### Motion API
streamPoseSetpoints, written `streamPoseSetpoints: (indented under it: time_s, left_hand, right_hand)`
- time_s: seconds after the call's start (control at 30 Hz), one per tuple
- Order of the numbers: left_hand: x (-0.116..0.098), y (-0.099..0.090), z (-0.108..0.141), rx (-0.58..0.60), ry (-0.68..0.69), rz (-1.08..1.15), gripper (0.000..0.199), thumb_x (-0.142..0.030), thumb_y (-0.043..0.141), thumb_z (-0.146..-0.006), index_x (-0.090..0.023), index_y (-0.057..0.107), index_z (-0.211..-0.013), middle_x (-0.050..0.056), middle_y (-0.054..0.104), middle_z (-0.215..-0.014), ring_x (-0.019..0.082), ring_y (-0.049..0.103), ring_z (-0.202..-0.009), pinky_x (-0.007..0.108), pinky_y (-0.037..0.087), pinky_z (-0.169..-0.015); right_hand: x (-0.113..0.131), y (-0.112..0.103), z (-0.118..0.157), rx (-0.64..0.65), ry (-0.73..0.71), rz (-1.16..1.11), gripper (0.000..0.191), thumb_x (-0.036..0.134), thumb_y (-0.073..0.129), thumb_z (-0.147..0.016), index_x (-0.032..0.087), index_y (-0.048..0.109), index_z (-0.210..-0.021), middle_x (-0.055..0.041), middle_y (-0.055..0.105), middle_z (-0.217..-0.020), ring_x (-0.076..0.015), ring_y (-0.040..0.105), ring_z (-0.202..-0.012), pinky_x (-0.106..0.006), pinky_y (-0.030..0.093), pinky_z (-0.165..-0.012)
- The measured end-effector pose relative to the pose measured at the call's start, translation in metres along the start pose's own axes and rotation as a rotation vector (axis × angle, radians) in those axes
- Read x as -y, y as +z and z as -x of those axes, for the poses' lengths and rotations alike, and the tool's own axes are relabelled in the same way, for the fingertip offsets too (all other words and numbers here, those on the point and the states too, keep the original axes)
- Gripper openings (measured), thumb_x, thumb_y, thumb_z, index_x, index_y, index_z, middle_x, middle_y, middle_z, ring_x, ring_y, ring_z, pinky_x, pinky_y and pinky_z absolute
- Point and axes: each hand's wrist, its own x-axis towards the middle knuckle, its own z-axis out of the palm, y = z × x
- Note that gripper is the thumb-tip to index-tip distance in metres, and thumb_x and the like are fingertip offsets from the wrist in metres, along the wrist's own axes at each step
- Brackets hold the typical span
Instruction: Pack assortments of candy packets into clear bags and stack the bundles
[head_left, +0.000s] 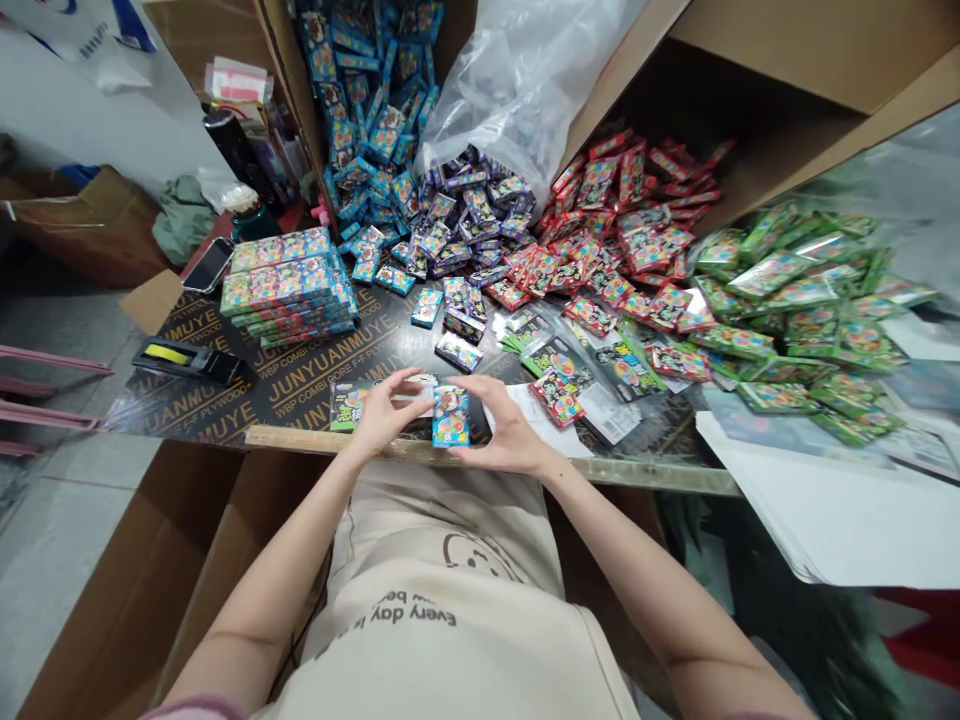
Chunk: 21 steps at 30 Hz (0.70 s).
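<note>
A small blue candy-type box [451, 418] stands in front of me at the table's near edge, its printed face toward me. My right hand [504, 430] grips it from the right, thumb low and fingers at the top. On its left side, my left hand [384, 412] is curled with thumb and forefinger at the box's edge; part of that contact is hidden. A green printed packet [346, 408] lies beside my left hand. Just beyond my hands are a purple box [458, 352] and another blue box [427, 307].
Heaps of blue [386, 130], purple [465, 215], red [622, 220] and green boxes [802, 300] spread across the back and right. At left stand a stacked block of boxes [289, 285], a tape dispenser [186, 360] and a phone [208, 266]. White sheets [840, 530] overhang the right edge.
</note>
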Motion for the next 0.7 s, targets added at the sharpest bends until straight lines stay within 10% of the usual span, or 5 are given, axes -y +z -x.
streamPoseSetpoints:
  time_s: [0.17,0.4,0.57,0.7]
  left_hand:
    - [0.004,-0.015,0.0,-0.034,0.183,-0.272,0.05,-0.04,0.081,-0.064,-0.019,0.071,-0.108,0.013,0.067,-0.123,0.03,0.057,-0.12,0.049,0.037,-0.109]
    - [-0.007,0.037,0.018,0.343,-0.37,0.694,0.06,-0.065,0.074,-0.064,-0.013,0.07,-0.094,0.012,0.075,-0.09,0.025,0.071,-0.085,0.034,0.055,-0.077]
    - [-0.008,0.043,0.014,0.086,-0.393,0.7,0.046,-0.028,0.092,-0.045,-0.013,0.063,-0.077,0.001,0.07,-0.068,0.011,0.063,-0.054,0.022,0.051,-0.058]
    - [-0.003,0.037,0.012,0.053,-0.294,0.482,0.047,-0.035,0.091,-0.047,-0.015,0.058,-0.076,0.001,0.068,-0.065,0.013,0.063,-0.056,0.027,0.052,-0.061]
  right_hand:
    - [-0.017,-0.008,0.007,-0.304,0.206,-0.186,0.076,0.045,0.081,-0.065,0.027,0.046,-0.13,-0.0101,0.058,-0.125,-0.0282,0.059,-0.112,-0.044,0.05,-0.094]
    - [-0.002,0.022,0.009,-0.245,0.234,-0.326,0.093,0.059,0.078,-0.065,0.027,0.034,-0.14,-0.0116,0.055,-0.13,-0.0295,0.054,-0.122,-0.049,0.042,-0.106]
    - [0.008,0.015,0.008,-0.114,0.129,-0.051,0.095,0.048,0.08,-0.067,0.028,0.029,-0.145,-0.0123,0.042,-0.146,-0.0322,0.04,-0.135,-0.052,0.033,-0.112]
    - [0.012,0.008,0.007,-0.038,0.045,0.106,0.082,0.038,0.073,-0.072,0.03,0.033,-0.144,-0.0098,0.054,-0.134,-0.0319,0.051,-0.123,-0.051,0.038,-0.104]
